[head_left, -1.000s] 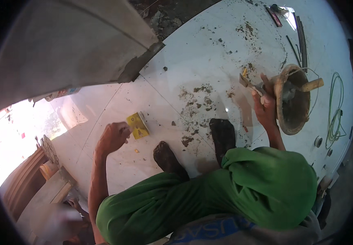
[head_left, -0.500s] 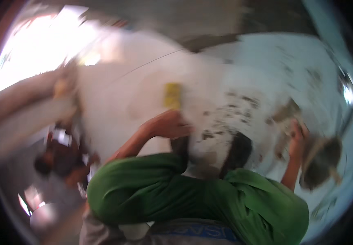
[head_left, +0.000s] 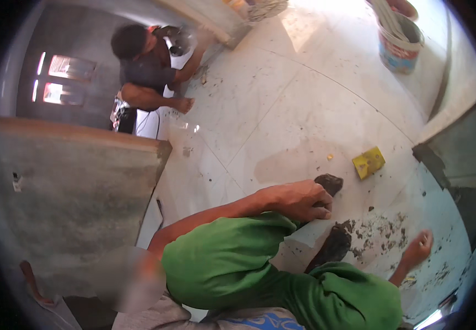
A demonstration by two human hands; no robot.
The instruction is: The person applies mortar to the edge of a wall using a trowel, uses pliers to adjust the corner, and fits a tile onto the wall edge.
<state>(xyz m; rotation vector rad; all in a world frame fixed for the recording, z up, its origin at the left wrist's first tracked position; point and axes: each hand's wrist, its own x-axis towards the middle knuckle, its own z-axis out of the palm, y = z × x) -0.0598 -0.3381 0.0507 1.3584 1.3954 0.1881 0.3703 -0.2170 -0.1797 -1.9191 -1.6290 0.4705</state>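
Note:
My left hand (head_left: 302, 201) hangs over my left knee, its fingers curled in and no object visible in them. Just beyond it is my dark, dirt-covered foot (head_left: 329, 184); the other foot (head_left: 334, 242) stands closer to me. To the right, my right hand (head_left: 418, 248) is held low over the floor with its fingers folded, and I see nothing in it. Dark mortar crumbs (head_left: 378, 234) are scattered between that hand and my feet. A yellow rectangular block (head_left: 368, 163) lies on the pale tiled floor (head_left: 271, 137), ahead of my left hand and apart from it.
At the far right stands a bucket (head_left: 398, 49) holding long pale strips, with a reddish basin (head_left: 405, 7) behind it. Another person (head_left: 147, 71) crouches at the far left beside a wall end. A low grey wall (head_left: 73, 187) runs along my left; a grey ledge (head_left: 463, 143) is at right.
My view has swung left, bringing the bucket and the crouching person into clear sight. The brownish item and round pan near my right hand earlier are out of view.

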